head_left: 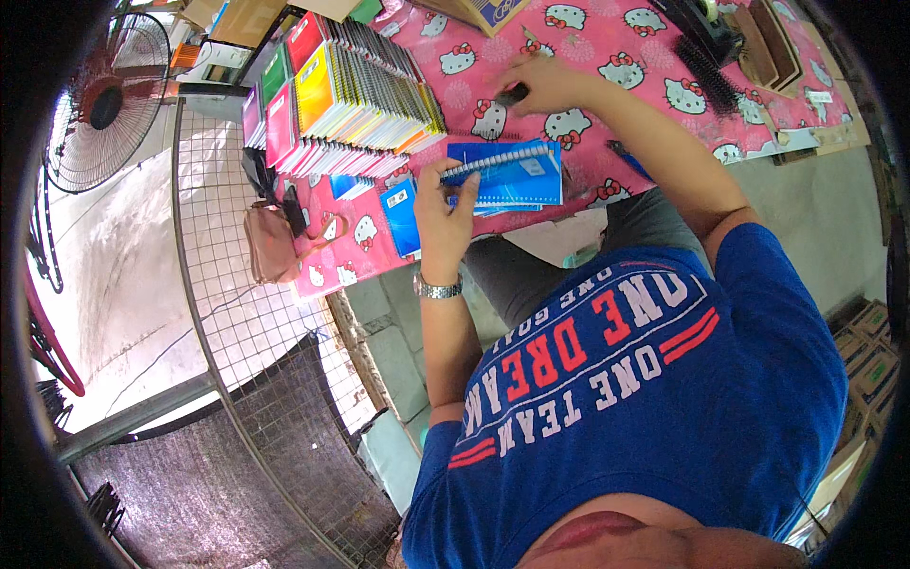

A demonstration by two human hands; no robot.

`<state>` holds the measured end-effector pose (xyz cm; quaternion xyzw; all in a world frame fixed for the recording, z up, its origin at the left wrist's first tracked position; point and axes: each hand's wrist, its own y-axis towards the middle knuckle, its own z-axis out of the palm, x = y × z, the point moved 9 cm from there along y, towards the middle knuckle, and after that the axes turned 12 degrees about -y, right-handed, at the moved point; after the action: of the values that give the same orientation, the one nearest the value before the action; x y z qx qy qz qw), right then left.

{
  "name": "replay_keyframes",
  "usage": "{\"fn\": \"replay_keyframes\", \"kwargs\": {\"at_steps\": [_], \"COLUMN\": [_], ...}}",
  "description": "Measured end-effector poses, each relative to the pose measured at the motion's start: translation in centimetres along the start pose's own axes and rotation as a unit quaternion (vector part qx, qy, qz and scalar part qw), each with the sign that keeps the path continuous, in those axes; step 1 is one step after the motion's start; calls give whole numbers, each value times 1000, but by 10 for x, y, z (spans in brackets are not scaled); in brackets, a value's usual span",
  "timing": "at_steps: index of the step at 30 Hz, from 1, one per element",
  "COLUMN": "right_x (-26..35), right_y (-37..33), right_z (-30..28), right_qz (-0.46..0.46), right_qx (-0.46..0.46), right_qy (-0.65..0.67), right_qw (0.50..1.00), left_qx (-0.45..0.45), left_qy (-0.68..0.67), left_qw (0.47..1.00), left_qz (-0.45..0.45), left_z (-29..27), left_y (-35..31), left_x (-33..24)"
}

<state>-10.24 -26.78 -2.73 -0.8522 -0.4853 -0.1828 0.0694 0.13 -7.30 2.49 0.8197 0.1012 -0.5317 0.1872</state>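
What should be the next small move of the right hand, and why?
Probably move the right hand, with its small dark object, toward the blue spiral notebook: the left hand holds it beside the coil, while the right is apart from it, over the pink tablecloth.

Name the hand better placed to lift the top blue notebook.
Likely the left hand: it grips the top blue notebook at its coil, while the right hand is away, apparently holding a small dark thing.
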Motion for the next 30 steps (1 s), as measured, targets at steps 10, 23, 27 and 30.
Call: {"fn": "replay_keyframes", "kwargs": {"at_steps": [10,23,27,30], "right_x": [-56,97,136,146], "right_y": [-184,-153,-129,-126], "right_z": [58,-42,-42,-39], "right_qz": [206,-69,-132,-128], "right_qx": [-155,-199,-243,-226], "right_qy": [-203,174,84,33], "right_qw": [945,962,958,965], "left_qx": [-143,-155,-169,-168], "left_qy": [-145,-167,-71,-21], "left_qw": [978,973,982,985], "left_qz": [-52,-24,48,36], "left_z": [-17,-8,-13,-14], "left_y": [-27,-33,-38,-41], "left_x": [26,25,12,14]}}
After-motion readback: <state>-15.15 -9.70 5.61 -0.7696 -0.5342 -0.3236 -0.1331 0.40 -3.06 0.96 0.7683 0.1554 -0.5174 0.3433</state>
